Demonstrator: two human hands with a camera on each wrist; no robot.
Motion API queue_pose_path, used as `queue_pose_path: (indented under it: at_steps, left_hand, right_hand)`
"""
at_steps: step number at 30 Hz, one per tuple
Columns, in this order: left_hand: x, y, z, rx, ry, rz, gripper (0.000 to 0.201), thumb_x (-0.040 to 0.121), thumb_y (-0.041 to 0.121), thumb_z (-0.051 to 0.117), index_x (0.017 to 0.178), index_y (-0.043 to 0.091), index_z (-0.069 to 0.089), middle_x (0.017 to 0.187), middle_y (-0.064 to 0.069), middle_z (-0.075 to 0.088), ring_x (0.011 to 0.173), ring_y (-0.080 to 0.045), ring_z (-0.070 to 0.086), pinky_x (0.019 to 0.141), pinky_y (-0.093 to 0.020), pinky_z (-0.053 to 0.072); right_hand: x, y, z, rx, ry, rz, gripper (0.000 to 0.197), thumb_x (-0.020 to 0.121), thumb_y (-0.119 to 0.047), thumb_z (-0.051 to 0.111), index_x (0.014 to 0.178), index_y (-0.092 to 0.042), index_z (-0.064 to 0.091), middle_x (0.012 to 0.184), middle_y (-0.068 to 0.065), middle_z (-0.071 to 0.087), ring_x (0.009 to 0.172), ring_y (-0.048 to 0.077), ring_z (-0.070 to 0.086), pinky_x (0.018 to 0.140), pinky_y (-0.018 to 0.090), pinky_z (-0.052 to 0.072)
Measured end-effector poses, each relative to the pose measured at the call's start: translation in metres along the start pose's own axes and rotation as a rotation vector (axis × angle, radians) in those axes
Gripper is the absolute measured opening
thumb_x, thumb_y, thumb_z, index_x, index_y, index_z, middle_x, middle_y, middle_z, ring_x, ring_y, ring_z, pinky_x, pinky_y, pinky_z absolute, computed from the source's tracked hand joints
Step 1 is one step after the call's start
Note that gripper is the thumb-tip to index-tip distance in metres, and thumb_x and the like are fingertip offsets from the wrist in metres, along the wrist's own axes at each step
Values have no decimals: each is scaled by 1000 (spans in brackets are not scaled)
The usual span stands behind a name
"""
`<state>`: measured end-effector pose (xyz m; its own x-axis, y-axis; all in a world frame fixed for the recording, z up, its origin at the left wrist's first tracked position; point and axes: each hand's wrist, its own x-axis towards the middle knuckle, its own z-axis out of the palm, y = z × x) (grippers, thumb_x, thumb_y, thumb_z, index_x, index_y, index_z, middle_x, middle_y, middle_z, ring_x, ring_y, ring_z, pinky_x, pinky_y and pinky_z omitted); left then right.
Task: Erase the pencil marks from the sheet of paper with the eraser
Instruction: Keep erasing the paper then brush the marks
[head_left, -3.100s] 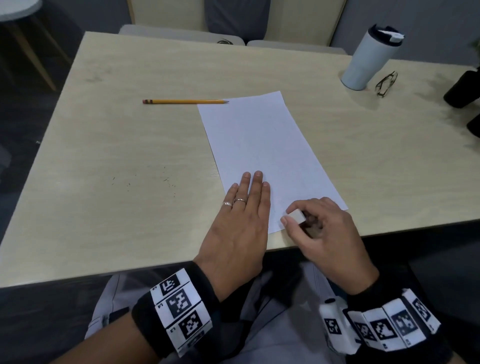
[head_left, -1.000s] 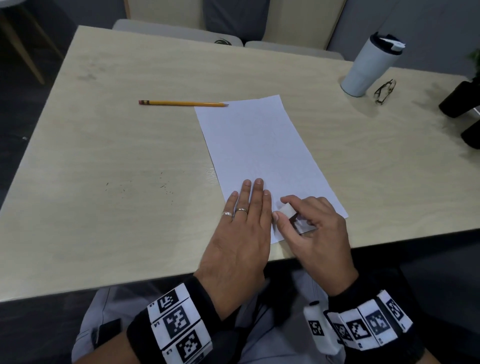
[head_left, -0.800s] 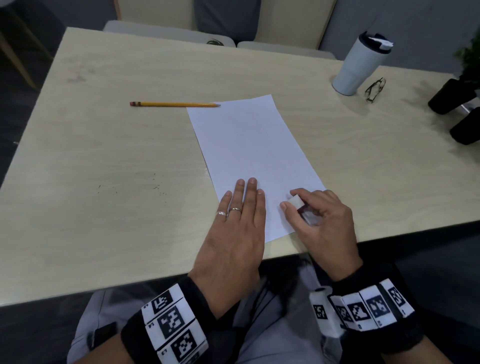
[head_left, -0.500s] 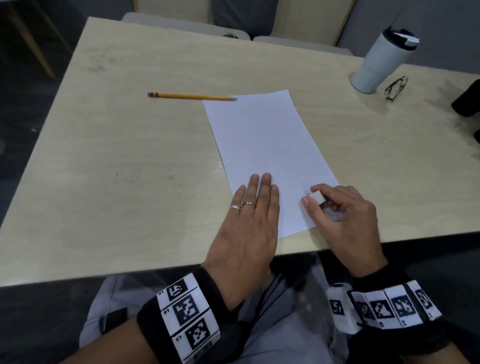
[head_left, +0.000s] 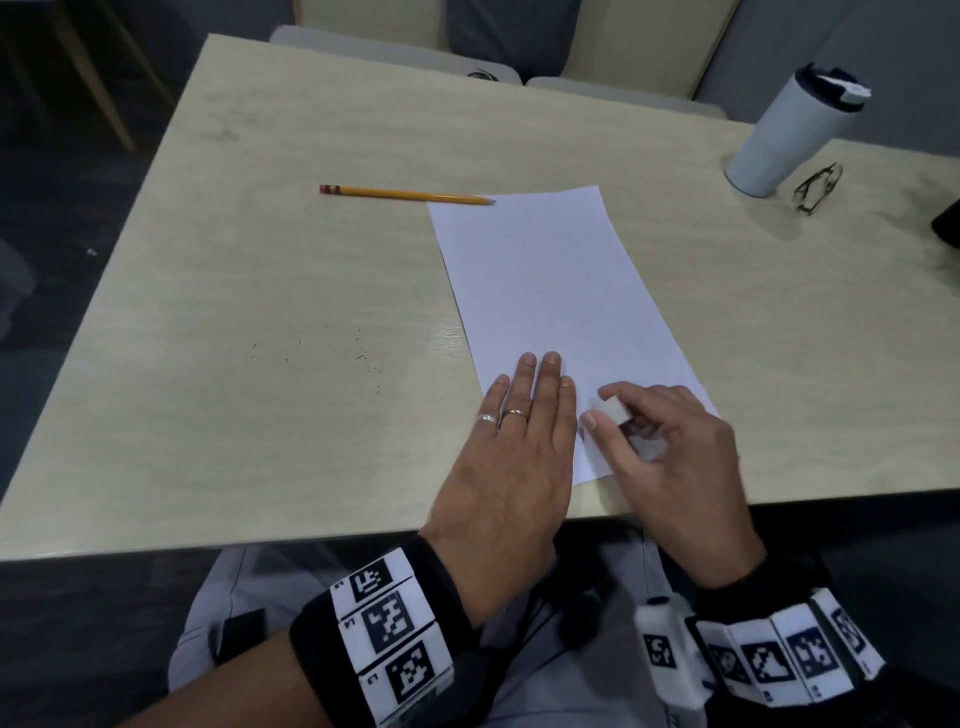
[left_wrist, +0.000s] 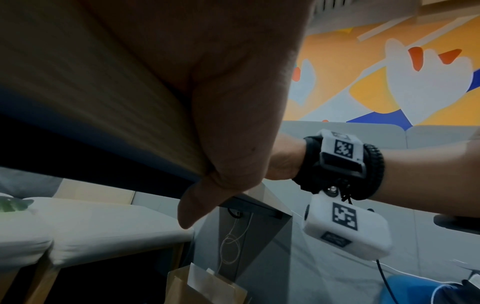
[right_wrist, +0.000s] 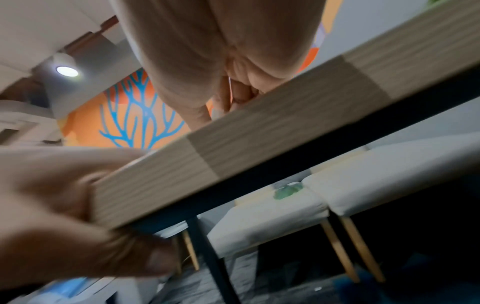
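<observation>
A white sheet of paper lies on the pale wooden table, slanting toward the near edge. My left hand lies flat on the sheet's near left part, fingers straight, holding it down. My right hand pinches a small white eraser between thumb and fingers and presses it on the paper near the bottom right corner, just beside my left hand. Any pencil marks on the sheet are too faint to make out. The wrist views show only palms and the table's edge from below.
A yellow pencil lies at the sheet's far left corner. A white tumbler and folded glasses stand at the far right. Dark eraser crumbs speckle the table left of the paper. Chairs stand behind the table.
My right hand has rubbed the eraser back and forth across the sheet's near end and now sits close to my left hand. The left hand has stayed flat on the paper.
</observation>
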<state>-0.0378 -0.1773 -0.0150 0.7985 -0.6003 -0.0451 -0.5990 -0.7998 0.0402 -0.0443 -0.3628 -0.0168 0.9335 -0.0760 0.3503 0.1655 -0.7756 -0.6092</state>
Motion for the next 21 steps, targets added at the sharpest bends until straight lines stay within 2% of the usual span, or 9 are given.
queue_pose_path:
  at_steps: [3, 6, 10, 15, 19, 21]
  left_hand:
    - [0, 0, 0, 1, -15, 12, 99, 102, 36, 43, 152, -14, -26, 159, -39, -34, 152, -54, -26, 127, -60, -9]
    - [0, 0, 1, 4, -2, 7, 100, 102, 36, 43, 152, -15, -26, 158, -39, -35, 152, -55, -26, 127, -61, -8]
    - [0, 1, 1, 9, -6, 3, 95, 102, 33, 40, 153, -14, -26, 158, -39, -34, 152, -54, -26, 127, -60, -8]
    - [1, 1, 1, 13, 6, 3, 97, 103, 35, 42, 153, -14, -25, 159, -39, -33, 153, -54, -25, 128, -60, -7]
    - [1, 1, 2, 22, 5, -1, 96, 102, 35, 40, 153, -14, -24, 159, -39, -33, 153, -54, -24, 128, -60, -6]
    - [1, 1, 1, 24, -1, 4, 97, 101, 35, 41, 153, -14, -25, 159, -39, -33, 153, -54, -24, 128, -60, -7]
  right_hand:
    - [7, 16, -5, -23, 28, 17, 15, 93, -24, 82, 106, -16, 80, 82, -13, 67, 83, 17, 61, 79, 22, 49]
    - [12, 18, -13, -21, 78, 69, 17, 93, -25, 82, 108, -18, 81, 85, -19, 67, 82, 19, 63, 79, 15, 48]
    - [3, -1, 6, -15, -10, 15, 16, 94, -28, 81, 109, -21, 79, 82, -13, 67, 85, 14, 62, 81, 17, 47]
    - [14, 19, -10, -30, 82, 102, 15, 95, -28, 80, 107, -19, 80, 83, -21, 64, 80, 21, 62, 80, 36, 54]
    - [3, -6, 9, 7, -2, 16, 19, 96, -31, 76, 110, -18, 79, 84, -20, 65, 85, 16, 61, 82, 27, 50]
    - [7, 3, 6, -29, 3, 3, 17, 96, -31, 76, 107, -19, 79, 81, -16, 64, 84, 17, 60, 80, 30, 50]
